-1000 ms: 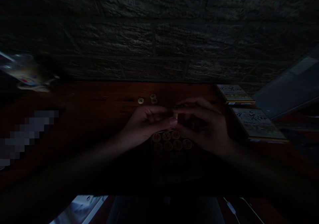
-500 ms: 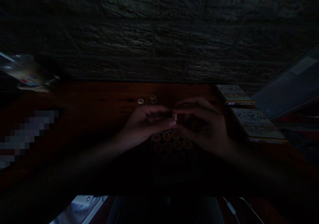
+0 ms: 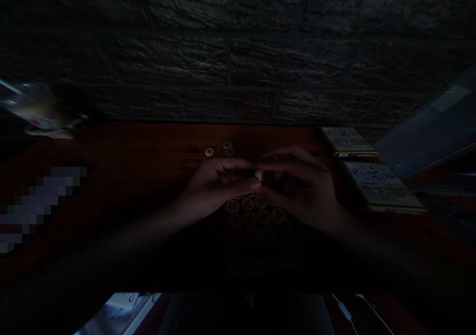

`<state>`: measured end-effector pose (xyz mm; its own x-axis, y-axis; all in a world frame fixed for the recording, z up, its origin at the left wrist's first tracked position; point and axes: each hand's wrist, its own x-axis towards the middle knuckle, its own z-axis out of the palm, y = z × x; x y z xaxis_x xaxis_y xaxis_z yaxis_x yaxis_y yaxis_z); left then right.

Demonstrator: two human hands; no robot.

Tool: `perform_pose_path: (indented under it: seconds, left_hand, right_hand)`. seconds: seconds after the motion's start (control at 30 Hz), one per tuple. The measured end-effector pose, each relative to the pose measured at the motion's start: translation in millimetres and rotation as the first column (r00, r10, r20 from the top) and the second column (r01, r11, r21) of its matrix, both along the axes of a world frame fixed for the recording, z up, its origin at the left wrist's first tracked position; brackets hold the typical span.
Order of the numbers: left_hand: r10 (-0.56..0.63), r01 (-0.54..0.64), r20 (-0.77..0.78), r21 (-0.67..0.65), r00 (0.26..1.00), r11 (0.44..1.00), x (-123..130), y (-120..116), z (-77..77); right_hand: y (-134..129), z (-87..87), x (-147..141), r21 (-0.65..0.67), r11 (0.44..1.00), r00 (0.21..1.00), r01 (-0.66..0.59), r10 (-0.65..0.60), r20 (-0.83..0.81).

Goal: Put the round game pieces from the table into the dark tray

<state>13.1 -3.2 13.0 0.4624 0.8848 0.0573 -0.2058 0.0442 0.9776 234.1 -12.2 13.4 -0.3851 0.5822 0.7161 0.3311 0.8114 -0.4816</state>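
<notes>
My left hand [image 3: 219,183] and my right hand [image 3: 303,181] meet over the middle of the table. Between their fingertips they pinch a pale Chinese chess piece [image 3: 258,175], turned on edge, so its face is hidden. Under them lies a dark tray [image 3: 256,263] with rows of round pieces bearing red characters, such as one Chinese chess piece [image 3: 232,206] at its upper left. My right hand covers the tray's upper right corner. Beyond my left hand, a few loose Chinese chess pieces [image 3: 209,152] rest on the wood.
Two flat printed boxes, a farther box [image 3: 347,140] and a nearer box [image 3: 381,183], lie at the right of the wooden table [image 3: 156,141]. A plastic cup with a straw [image 3: 40,106] stands at the far left. A rough brick wall [image 3: 230,57] rises behind.
The pinched piece shows a little more of its pale edge between the fingers. Both hands otherwise keep almost the same place; the view has shifted slightly.
</notes>
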Motion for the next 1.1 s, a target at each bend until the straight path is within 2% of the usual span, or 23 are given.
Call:
perform_pose_path:
  seconds: [0.33,0.6,0.77,0.97,1.1]
  left_hand:
    - [0.006,-0.006,-0.004,0.006,1.000,1.000,2.3,-0.8,4.0]
    - [-0.025,0.026,0.039,-0.020,0.999,0.999,-0.6,0.2,-0.4]
    - [-0.042,0.042,0.065,-0.007,0.997,0.999,1.0,-0.1,1.4]
    - [0.008,-0.008,-0.007,-0.005,1.000,1.000,2.8,-2.2,5.2]
    - [0.015,-0.016,-0.003,-0.012,1.000,1.000,1.0,-2.4,3.7]
  right_hand:
    - [0.5,-1.2,-1.4,0.006,1.000,1.000,-0.020,0.020,-0.009]
    - [0.0,-0.2,0.6,-0.010,1.000,1.000,-0.004,0.004,0.021]
    - [1.1,-1.6,-0.1,0.024,0.999,1.000,-0.022,0.021,0.013]
    - [0.7,-0.3,-0.7,0.029,0.999,1.000,-0.019,0.019,0.020]
    - [0.4,-0.1,-0.9,0.014,1.000,1.000,-0.007,0.008,-0.004]
